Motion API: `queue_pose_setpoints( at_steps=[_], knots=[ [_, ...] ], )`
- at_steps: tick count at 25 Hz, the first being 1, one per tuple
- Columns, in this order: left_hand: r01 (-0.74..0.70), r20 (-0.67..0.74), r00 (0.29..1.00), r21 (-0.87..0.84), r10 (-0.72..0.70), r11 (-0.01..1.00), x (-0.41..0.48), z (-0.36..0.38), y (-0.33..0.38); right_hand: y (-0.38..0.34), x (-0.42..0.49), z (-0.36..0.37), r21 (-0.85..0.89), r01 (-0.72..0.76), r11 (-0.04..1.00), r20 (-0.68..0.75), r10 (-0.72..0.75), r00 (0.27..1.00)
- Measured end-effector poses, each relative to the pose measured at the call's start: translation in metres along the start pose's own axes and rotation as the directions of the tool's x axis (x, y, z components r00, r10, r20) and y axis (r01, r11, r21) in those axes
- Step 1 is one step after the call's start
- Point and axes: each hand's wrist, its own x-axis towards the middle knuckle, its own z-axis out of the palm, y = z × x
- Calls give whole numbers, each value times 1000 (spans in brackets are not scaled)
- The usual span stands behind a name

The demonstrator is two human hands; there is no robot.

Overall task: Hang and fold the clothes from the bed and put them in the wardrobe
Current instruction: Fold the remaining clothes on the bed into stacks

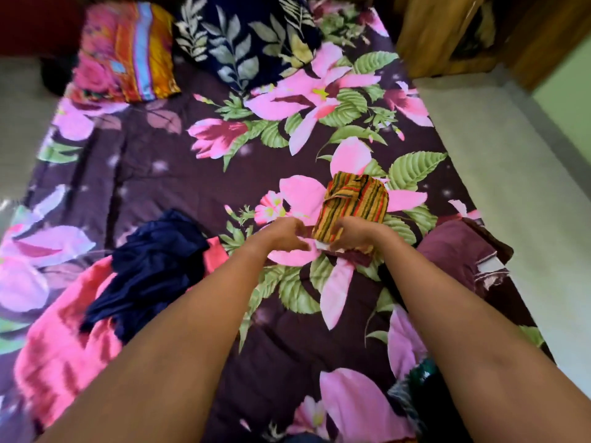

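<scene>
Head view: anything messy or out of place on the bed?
Yes. A navy garment lies crumpled, unfolded, on a pink cloth at the left of the bed; a maroon garment is bunched at the right edge. The striped shirt in the middle looks neatly folded.

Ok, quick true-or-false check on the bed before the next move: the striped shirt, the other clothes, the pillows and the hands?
1. The striped shirt lies folded on the bed. True.
2. The navy garment is neatly folded. False: it lies crumpled on a pink garment.
3. The right hand is at the shirt's near edge. True; the left hand is close beside it.
4. Both pillows sit at the near end of the bed. False: the orange pillow and the leaf-print pillow are at the far end.
5. A maroon garment lies to the right of the shirt. True.
</scene>
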Motion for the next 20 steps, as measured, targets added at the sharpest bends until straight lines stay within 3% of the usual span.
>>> queue_pose_setpoints(
  at_steps=[5,8,15,20],
  knots=[
    [-2,-122,992,-57,-5,998,-104,-26,-26,-79,-53,-5,-58,179,982,-56,-183,982],
    [16,-181,982,-143,-42,990,-153,-27,-53,-118,-63,8,23,267,963,-64,-265,962],
    [114,-284,928,-403,-242,908,-242,-6,-140,-215,-64,69,126,389,913,56,-398,916],
    [205,-275,875,-535,-398,820,-288,8,-214,-283,-46,127,109,449,887,131,-460,878]
  ],
)
